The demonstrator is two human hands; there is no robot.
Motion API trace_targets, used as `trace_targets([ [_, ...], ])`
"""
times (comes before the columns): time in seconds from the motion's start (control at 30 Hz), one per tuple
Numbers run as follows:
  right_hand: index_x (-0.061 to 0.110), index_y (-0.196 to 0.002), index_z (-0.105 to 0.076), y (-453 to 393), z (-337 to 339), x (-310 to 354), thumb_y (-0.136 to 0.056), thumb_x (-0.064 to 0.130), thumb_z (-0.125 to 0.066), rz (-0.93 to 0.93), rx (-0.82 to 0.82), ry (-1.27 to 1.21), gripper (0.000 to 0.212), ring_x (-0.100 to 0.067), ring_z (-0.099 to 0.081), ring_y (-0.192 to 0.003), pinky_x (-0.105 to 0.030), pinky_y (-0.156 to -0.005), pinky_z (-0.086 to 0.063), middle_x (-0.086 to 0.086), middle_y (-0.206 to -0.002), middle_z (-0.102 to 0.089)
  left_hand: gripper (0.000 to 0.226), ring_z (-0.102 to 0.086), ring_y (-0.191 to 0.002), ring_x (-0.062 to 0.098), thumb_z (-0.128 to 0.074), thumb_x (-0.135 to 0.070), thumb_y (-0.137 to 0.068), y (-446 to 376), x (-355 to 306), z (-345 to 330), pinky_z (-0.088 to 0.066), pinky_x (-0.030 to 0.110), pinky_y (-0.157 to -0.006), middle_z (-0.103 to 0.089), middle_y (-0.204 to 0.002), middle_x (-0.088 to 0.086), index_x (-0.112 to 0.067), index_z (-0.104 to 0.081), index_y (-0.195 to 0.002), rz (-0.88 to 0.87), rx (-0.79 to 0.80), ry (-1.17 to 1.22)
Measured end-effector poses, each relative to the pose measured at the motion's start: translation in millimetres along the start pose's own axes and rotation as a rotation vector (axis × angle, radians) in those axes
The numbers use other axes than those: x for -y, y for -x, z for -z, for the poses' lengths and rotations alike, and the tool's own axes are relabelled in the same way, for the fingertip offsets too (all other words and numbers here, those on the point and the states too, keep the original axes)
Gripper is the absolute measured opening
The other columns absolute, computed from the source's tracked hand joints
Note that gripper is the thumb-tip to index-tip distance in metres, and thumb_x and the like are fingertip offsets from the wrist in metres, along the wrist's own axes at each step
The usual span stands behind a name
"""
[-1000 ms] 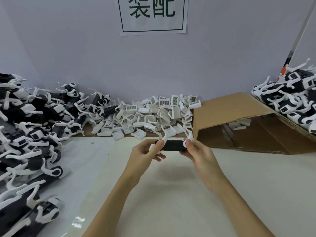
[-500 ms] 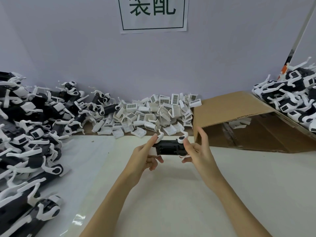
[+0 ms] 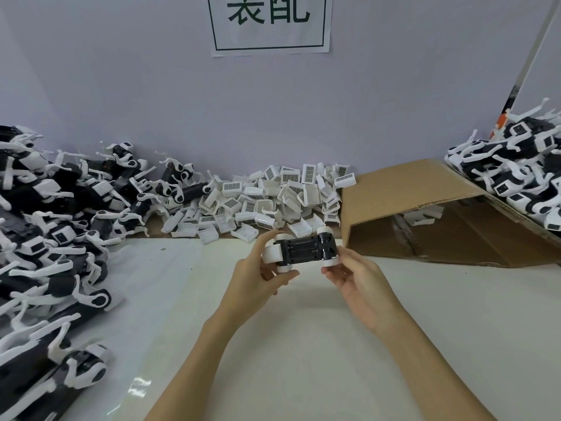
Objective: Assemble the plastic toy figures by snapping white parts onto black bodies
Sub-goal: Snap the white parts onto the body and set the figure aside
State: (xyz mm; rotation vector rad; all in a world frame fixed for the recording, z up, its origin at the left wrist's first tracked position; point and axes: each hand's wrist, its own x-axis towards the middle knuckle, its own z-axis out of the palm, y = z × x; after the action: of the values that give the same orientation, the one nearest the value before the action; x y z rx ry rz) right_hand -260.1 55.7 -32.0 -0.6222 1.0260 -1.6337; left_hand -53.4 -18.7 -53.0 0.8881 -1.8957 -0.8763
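Hands (image 3: 258, 268) (image 3: 355, 275) grip ribbed black body (image 3: 303, 250) with rounded white ends.

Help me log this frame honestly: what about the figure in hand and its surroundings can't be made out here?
- Black body, head view: its far side faces away; the left hand and right hand cover both ends.
- Wall sign: top cut off by the frame edge.
- Cardboard box: interior in shadow, contents unclear.
- Left pile of figures: runs past the left edge.
- Barcoded white parts: codes too small to read.
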Motion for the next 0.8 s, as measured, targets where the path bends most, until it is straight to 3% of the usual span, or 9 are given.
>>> trace_targets([
  [0.2,0.0,-0.123,-0.069,4.1,-1.4,2.5,-0.106,0.012,-0.057,-0.022,-0.012,0.052,0.025,-0.025,-0.068,-0.088,-0.031,-0.076,-0.061,-0.017,-0.111,-0.072,0.074,-0.066,-0.059,0.014,-0.084,-0.021,-0.093,-0.9,-0.3,-1.6,-0.056,0.023,-0.063,-0.069,-0.071,-0.01,-0.058,-0.04,-0.139,-0.142,-0.058,-0.191],
  [0.3,0.014,-0.128,-0.069,7.5,-5.9,1.7,-0.104,0.041,-0.059,-0.063,0.033,-0.023,0.037,-0.027,-0.072,-0.108,-0.044,-0.099,-0.058,-0.01,-0.118,-0.076,0.072,-0.06,-0.076,-0.005,-0.074,-0.001,-0.096,2.5,-2.1,-3.0,-0.044,0.008,-0.067,-0.06,-0.098,-0.034,-0.048,-0.042,-0.14,-0.296,-0.104,-0.321],
  [0.37,0.014,-0.125,-0.07,8.6,-8.6,1.3,-0.098,0.041,-0.067,-0.04,0.09,0.014,0.038,-0.025,-0.071,-0.117,-0.046,-0.104,-0.056,-0.004,-0.12,-0.076,0.074,-0.061,-0.085,-0.007,-0.069,0.005,-0.095,3.1,-0.3,-3.6,-0.043,0.006,-0.074,-0.055,-0.116,-0.035,-0.045,-0.042,-0.143,-0.324,-0.063,-0.304],
  [0.43,0.005,-0.132,-0.065,8.4,-9.6,-1.5,-0.089,0.031,-0.078,0.004,0.082,0.09,0.052,-0.024,-0.069,-0.122,-0.044,-0.107,-0.054,-0.01,-0.133,-0.07,0.081,-0.067,-0.092,0.009,-0.064,0.005,-0.092,3.2,-3.8,-6.6,-0.051,0.016,-0.082,-0.059,-0.126,-0.017,-0.05,-0.034,-0.145,-0.227,0.037,-0.122],
  [0.5,0.007,-0.133,-0.062,8.4,-8.5,-2.8,-0.076,0.028,-0.085,0.09,0.023,0.144,0.065,-0.023,-0.071,-0.117,-0.036,-0.102,-0.056,-0.011,-0.126,-0.073,0.081,-0.07,-0.106,0.021,-0.057,0.001,-0.085,2.2,-10.6,-9.6,-0.061,0.034,-0.084,-0.059,-0.133,0.001,-0.046,-0.032,-0.146,0.004,0.092,0.259],
  [0.57,0.014,-0.126,-0.063,9.1,-6.7,-2.1,-0.078,0.024,-0.088,0.258,0.011,0.274,0.054,-0.02,-0.071,-0.116,-0.028,-0.093,-0.058,-0.002,-0.118,-0.076,0.074,-0.071,-0.112,0.042,-0.055,-0.003,-0.081,-1.0,-13.9,-7.2,-0.062,0.043,-0.077,-0.069,-0.132,0.01,-0.025,-0.043,-0.15,0.296,0.15,0.715],
  [0.63,0.015,-0.121,-0.061,8.8,-4.0,-2.5,-0.085,0.017,-0.085,0.427,0.073,0.415,0.044,-0.017,-0.067,-0.122,-0.032,-0.099,-0.057,0.003,-0.123,-0.073,0.061,-0.071,-0.097,0.054,-0.06,-0.016,-0.087,-1.7,-19.8,0.8,-0.059,0.042,-0.069,-0.071,-0.127,0.028,-0.005,-0.05,-0.147,0.475,0.259,0.971],
  [0.73,0.018,-0.126,-0.055,12.0,-6.2,-4.5,-0.085,0.014,-0.085,0.523,0.201,0.552,0.051,-0.02,-0.061,-0.129,-0.045,-0.108,-0.053,0.008,-0.133,-0.063,0.062,-0.063,-0.068,0.035,-0.043,-0.06,-0.108,-2.8,-22.4,7.3,-0.048,0.034,-0.059,-0.069,-0.108,0.034,-0.006,-0.064,-0.131,0.582,0.301,0.915],
  [0.8,0.029,-0.139,-0.05,15.0,-7.6,-6.1,-0.086,0.017,-0.086,0.463,0.307,0.645,0.065,-0.019,-0.063,-0.127,-0.044,-0.109,-0.053,0.008,-0.135,-0.06,0.051,-0.055,-0.06,0.024,-0.045,-0.061,-0.109,-5.1,-23.8,4.9,-0.05,0.03,-0.058,-0.068,-0.088,0.018,-0.015,-0.067,-0.112,0.643,0.171,0.898],
])
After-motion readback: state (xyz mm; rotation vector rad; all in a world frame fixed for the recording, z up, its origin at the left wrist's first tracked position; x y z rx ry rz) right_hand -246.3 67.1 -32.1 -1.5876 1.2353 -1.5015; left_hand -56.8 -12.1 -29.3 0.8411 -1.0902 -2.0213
